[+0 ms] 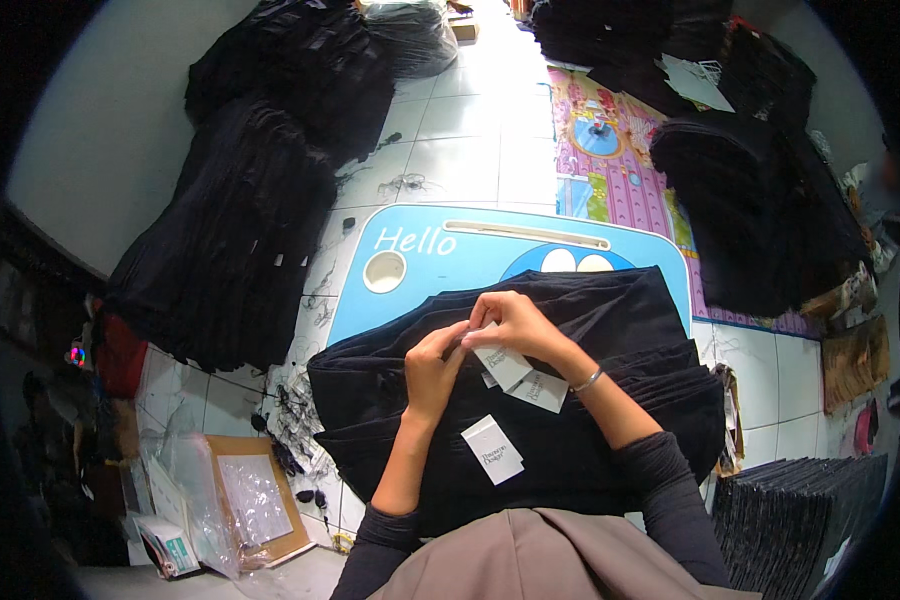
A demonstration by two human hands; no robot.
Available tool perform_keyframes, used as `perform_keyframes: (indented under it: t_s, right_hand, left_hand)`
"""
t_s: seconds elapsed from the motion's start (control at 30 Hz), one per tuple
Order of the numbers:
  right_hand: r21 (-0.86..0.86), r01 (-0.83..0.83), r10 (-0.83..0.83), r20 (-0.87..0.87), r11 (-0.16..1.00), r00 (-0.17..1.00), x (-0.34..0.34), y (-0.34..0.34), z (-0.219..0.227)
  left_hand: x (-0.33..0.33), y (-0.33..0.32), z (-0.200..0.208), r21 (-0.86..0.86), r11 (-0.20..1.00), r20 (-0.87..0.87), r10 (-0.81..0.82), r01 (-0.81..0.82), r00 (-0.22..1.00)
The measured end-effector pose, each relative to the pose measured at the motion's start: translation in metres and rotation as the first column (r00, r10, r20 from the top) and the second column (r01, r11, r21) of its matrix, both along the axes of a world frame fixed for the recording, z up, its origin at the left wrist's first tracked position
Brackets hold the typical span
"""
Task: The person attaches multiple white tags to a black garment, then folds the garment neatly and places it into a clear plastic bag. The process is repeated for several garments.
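Observation:
Both my hands meet over a stack of folded black garments [620,315]. My left hand [433,368] is closed in a pinch, its fingertips touching those of the right; what lies between them is too small to make out. My right hand [515,325] pinches the upper end of a white hang tag [503,368] with dark print. Under that tag, a second white tag [545,392] lies on the black cloth. Another tag [490,455], with a further one partly beneath it, rests closer to my body.
The garments cover much of a light-blue lap table [420,285] with a round cup hole [384,271]. Tall piles of black cloth stand left [240,220] and right [730,210]. Cardboard and plastic wrap [255,500] sit lower left; a stack of dark pieces [790,510] stands lower right.

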State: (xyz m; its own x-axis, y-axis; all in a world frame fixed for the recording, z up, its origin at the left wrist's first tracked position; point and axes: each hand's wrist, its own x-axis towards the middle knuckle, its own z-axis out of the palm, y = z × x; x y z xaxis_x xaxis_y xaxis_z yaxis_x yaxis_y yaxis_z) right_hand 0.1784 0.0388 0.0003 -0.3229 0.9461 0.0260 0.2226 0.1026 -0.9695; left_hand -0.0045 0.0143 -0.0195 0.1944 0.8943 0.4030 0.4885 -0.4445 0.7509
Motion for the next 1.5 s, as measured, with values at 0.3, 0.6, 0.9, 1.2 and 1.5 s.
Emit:
perform_keyframes:
  t_s: [0.3, 0.6, 0.9, 1.2, 1.5]
  right_hand:
    - [-0.073, -0.072, 0.061, -0.146, 0.995, 0.987, -0.001, -0.002, -0.011]
    - [0.07, -0.033, 0.042, -0.122, 0.997, 0.992, -0.009, -0.003, -0.02]
    - [0.031, 0.14, -0.137, -0.084, 0.99, 0.987, -0.011, -0.005, -0.025]
    - [0.132, 0.337, -0.281, -0.321, 0.932, 0.904, -0.006, -0.011, -0.011]
    - [0.076, 0.31, -0.293, -0.175, 0.948, 0.94, 0.0, -0.031, -0.01]
  left_hand:
    - [-0.023, -0.001, 0.012, -0.121, 0.989, 0.114, 0.103, -0.089, 0.988]
    - [0.009, -0.011, 0.017, 0.267, 0.964, 0.06, -0.026, 0.009, 0.998]
    - [0.01, -0.011, 0.001, 0.274, 0.941, -0.141, -0.167, 0.2, 0.976]
    - [0.01, 0.001, -0.004, -0.157, 0.969, 0.188, -0.159, 0.189, 0.969]
    - [0.012, 0.002, -0.008, -0.29, 0.928, 0.373, -0.116, 0.234, 0.921]
